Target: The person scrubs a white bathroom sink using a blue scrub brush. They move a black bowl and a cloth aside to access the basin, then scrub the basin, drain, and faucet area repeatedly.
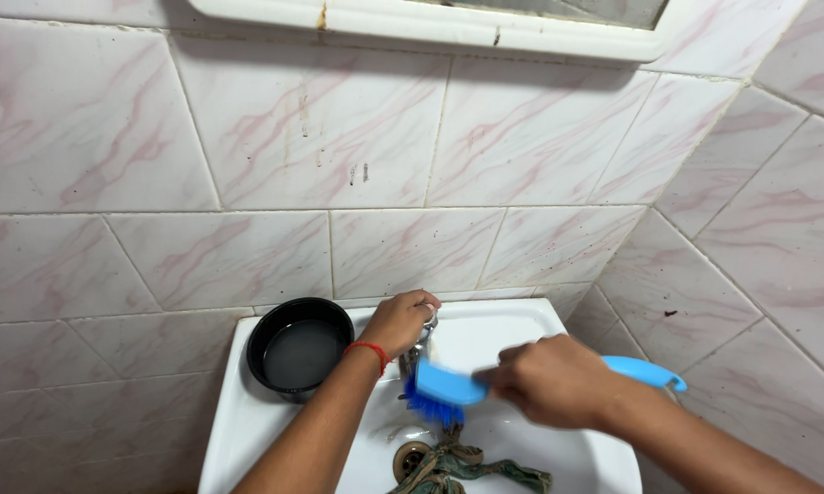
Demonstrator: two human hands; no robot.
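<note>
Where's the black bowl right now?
In the head view the black bowl sits on the sink's back-left corner against the tiled wall, just left of the left hand on the tap.

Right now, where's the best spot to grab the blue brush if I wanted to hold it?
Probably the long handle. The blue brush has its bristles pointing down under the tap, and its handle runs out to the right past the right hand, ending in a free hooked tip. Come from the right side and wrap fingers around that smooth bar, away from the bristles.
</note>
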